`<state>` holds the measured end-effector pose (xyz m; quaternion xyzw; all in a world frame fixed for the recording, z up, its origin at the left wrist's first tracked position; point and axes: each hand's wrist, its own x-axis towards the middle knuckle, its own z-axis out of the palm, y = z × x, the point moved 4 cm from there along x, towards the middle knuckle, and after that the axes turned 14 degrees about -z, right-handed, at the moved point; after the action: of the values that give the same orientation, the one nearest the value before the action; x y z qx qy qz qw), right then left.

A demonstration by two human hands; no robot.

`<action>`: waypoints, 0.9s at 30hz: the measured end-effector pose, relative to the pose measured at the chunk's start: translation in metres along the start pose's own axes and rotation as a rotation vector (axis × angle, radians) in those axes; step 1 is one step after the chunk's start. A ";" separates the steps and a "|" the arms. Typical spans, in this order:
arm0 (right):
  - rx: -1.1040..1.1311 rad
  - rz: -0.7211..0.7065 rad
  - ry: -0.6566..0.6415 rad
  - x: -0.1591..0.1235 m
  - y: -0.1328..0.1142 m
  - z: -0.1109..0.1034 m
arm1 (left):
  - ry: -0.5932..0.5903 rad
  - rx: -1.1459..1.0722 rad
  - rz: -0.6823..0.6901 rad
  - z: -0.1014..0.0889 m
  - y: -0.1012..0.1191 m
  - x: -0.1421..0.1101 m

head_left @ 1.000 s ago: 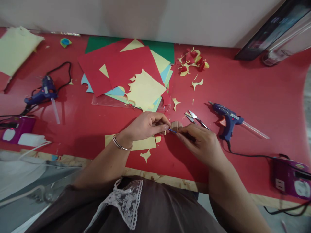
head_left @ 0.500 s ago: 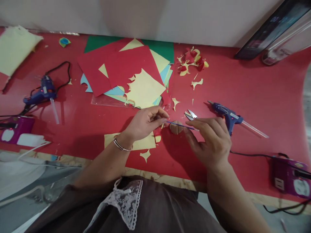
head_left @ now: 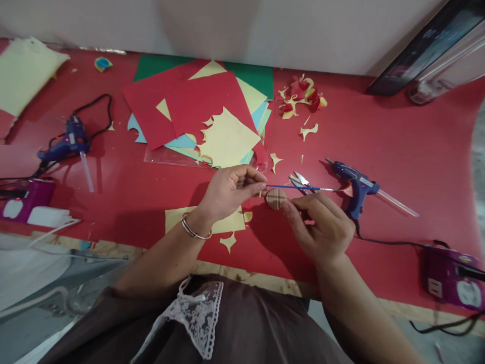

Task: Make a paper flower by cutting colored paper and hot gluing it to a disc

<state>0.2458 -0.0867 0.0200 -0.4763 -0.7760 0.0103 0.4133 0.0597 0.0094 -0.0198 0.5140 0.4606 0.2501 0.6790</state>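
Pinched in the fingers of my left hand [head_left: 237,194] is a thin blue paintbrush [head_left: 293,187], its silvery end pointing right. Just below it sits a small round brown disc [head_left: 276,198] with crossing lines on its face. My right hand [head_left: 322,225] is closed, its thumb and forefinger tips at the disc's right edge. Small scissors [head_left: 302,181] lie behind the brush, blades partly covered by it. A yellow sheet [head_left: 185,220] lies partly under my left hand, with a cut scrap [head_left: 228,242] nearby.
Coloured sheets [head_left: 147,116] are stacked at the back, a notched yellow one [head_left: 229,139] on top. Paper scraps [head_left: 301,96] lie right of them. Glue guns rest left [head_left: 74,139] and right [head_left: 356,184], corded near purple power boxes [head_left: 40,197]. A dark display [head_left: 424,48] stands back right.
My right hand has let go of the brush and shifted slightly down to the disc. The brush now lies more level and reaches farther right from my left fingers.
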 end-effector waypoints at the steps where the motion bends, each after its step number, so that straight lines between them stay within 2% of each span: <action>1: 0.046 0.083 -0.005 -0.002 0.003 0.001 | 0.006 -0.008 0.002 0.000 0.001 0.000; 5: 0.231 0.402 0.025 -0.012 0.018 0.006 | -0.028 -0.003 -0.005 0.004 0.003 0.000; 8: 0.385 0.600 0.122 -0.021 0.027 0.010 | -0.058 0.003 0.004 0.007 0.003 -0.001; 11: 0.507 0.760 0.235 -0.027 0.032 0.015 | -0.056 -0.004 0.039 0.008 0.003 -0.003; 13: 0.593 0.822 0.260 -0.027 0.033 0.018 | -0.067 -0.004 0.050 0.009 0.003 -0.003; 18: 0.694 0.809 0.307 -0.024 0.035 0.020 | -0.081 -0.035 0.026 0.012 0.000 -0.002; 27: 0.593 0.687 0.240 -0.026 0.037 0.017 | -0.119 -0.059 -0.039 0.010 -0.002 -0.005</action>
<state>0.2670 -0.0799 -0.0222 -0.5647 -0.4839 0.3128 0.5909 0.0664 0.0005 -0.0192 0.4988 0.4217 0.2192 0.7248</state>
